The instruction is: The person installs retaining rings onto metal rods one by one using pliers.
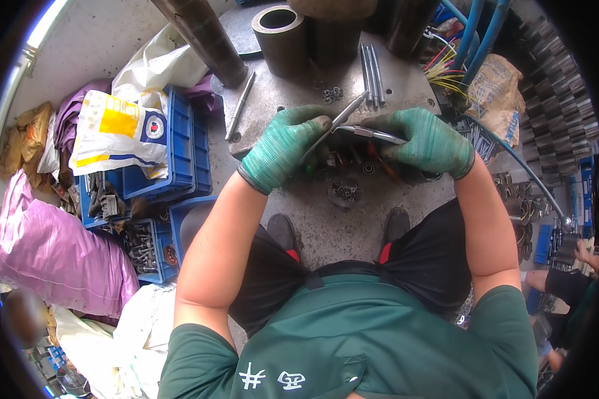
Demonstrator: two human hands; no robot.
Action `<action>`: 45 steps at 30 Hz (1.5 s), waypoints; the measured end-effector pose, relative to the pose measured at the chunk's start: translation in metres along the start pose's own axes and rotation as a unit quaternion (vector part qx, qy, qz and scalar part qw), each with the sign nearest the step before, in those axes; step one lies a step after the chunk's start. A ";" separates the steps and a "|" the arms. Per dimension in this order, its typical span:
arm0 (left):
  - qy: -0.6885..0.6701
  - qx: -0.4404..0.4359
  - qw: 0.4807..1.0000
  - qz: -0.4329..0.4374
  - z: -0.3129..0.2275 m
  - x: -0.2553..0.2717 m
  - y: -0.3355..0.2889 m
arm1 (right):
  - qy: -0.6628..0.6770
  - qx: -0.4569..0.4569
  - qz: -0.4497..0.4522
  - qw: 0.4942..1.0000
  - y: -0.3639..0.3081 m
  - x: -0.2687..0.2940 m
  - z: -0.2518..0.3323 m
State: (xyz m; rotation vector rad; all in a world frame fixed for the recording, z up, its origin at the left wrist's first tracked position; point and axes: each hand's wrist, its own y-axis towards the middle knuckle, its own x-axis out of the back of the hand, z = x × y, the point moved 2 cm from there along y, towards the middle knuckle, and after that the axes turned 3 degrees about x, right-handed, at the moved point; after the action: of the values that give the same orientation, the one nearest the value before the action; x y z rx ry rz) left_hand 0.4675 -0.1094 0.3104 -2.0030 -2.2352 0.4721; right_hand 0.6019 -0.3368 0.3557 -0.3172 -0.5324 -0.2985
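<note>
Both hands wear green knit gloves with darkened fingertips. My left hand [279, 143] is closed around a slim grey metal rod [350, 107], which slants up to the right past the thumb. My right hand [427, 141] pinches a shiny metal rod-shaped piece [373, 133]. Its tip meets or crosses the left rod near the left fingertips; I cannot tell whether they touch. Beyond the hands, several similar thin rods [372, 76] lie side by side on a grey metal plate [412, 86]. Small metal rings or nuts [331, 94] are heaped beside them.
A single metal rod [240, 106] lies at the plate's left. Thick metal columns [203, 40] and a hollow cylinder [278, 40] rise behind. Small parts [345, 191] sit below my hands. Blue crates [180, 143] and a purple sack [63, 249] crowd the left; another person [566, 286] is at right.
</note>
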 end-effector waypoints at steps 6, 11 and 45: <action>0.012 0.008 1.000 0.027 -0.004 -0.003 0.000 | -0.010 0.015 -0.010 1.000 -0.002 0.002 -0.002; 0.001 0.004 1.000 0.018 -0.005 -0.006 0.000 | -0.014 0.032 -0.008 0.999 -0.003 0.003 -0.004; 0.408 -0.126 0.828 -0.364 -0.008 0.125 0.019 | 0.009 0.047 -0.343 0.938 0.023 0.031 -0.068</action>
State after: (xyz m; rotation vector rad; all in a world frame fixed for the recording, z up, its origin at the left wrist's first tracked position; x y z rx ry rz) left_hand 0.4719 0.0167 0.2960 -0.9156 -2.2286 -0.6630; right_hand 0.6658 -0.3468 0.3122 -0.0231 -0.6255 -0.9492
